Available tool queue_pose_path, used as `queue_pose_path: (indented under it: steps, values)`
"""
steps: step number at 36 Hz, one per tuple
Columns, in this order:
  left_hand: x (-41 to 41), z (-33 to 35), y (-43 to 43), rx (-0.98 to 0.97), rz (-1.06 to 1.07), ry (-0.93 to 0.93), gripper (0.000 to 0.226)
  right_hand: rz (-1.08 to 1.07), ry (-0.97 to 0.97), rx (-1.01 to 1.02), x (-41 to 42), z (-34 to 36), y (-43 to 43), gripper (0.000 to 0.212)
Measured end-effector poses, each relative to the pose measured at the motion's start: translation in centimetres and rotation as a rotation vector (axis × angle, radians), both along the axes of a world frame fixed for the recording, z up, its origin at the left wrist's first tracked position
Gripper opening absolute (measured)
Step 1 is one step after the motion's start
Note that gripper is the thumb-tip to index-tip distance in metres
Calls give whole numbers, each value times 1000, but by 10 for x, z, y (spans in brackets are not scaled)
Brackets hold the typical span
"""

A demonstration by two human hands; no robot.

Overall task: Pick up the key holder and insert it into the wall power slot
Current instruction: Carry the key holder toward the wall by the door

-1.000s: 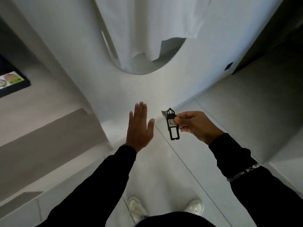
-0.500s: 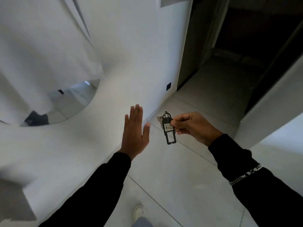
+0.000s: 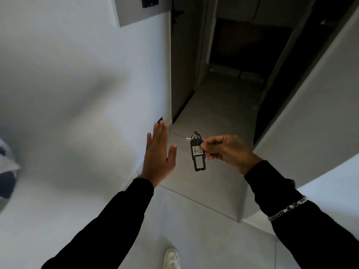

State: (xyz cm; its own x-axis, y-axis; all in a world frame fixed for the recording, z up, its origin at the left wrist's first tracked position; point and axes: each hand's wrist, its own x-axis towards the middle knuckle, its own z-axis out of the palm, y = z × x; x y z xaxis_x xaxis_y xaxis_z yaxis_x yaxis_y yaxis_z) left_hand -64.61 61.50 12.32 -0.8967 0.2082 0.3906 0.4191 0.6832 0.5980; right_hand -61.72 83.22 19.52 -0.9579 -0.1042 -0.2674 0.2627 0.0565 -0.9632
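The white wall [image 3: 73, 90] filled the frame from 7 to 11 o'clock; its surface was smooth, matte and motion-blurred. A grey rectangular panel [image 3: 136, 11] projected from it at 11 o'clock, carrying a small dark plate [image 3: 150, 1] at the top edge; whether that plate was the power slot I could not tell.

My left hand [image 3: 158, 158] was held flat and wide at center, fingers straight and together, thumb spread, gripping nothing. It stood just beside the wall's lower edge; contact could not be confirmed. A small dark object [image 3: 160, 119] on the wall showed just past my fingertips.

The key holder [image 3: 198, 152] hung at 3 o'clock of my left hand, apart from it. It was a flat, black, elongated plastic tag with an open rectangular cutout in its lower half, a pale label at mid-body and a metal ring at its top. My right hand [image 3: 227, 150] pinched it at label height between thumb and curled fingers. A metal chain bracelet [image 3: 287, 207] lay over my black sleeve [image 3: 314, 226].

The floor [image 3: 204, 210] consisted of large, smooth grey tiles with thin joints. An open corridor ran toward 12 o'clock into a dark doorway [image 3: 248, 43]. A white partition [image 3: 310, 117] bounded the passage at 2 to 4 o'clock. One white shoe [image 3: 172, 258] appeared at 6 o'clock.
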Motion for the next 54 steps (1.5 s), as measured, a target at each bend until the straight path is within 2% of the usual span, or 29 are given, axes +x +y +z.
queue_pose_path:
  steps: [4,9,15,21,27,33,38,40,43,46,50,54]
  values:
    - [-61,7,29,-27,-26,18,67,-56,-8,-13,-56,2,33,27]
    - [-136,5,69,-17,-42,28,67,-79,-1,-57,-128,-6,78,34]
    - [-224,-2,130,-44,-10,53,65,-40,19,-96,-222,-10,138,16]
    - [-299,16,185,-53,98,20,65,59,30,-79,-313,13,190,22]
    - [-365,40,216,-11,175,55,66,116,108,-13,-402,28,224,9]
    - [-442,61,226,43,266,128,69,233,190,84,-499,34,233,11]
    - [-509,70,208,12,332,208,69,354,364,214,-578,53,218,11]
    - [-540,79,198,3,366,238,69,362,470,267,-607,66,209,16]
    - [-582,99,183,1,438,297,69,412,633,396,-650,86,193,9]
    - [-620,127,164,-27,495,384,69,449,792,476,-696,109,177,15]
    - [-650,160,140,-53,590,494,67,444,1047,496,-742,143,150,17]
    - [-673,194,107,-123,707,584,66,472,1262,357,-794,177,109,11]
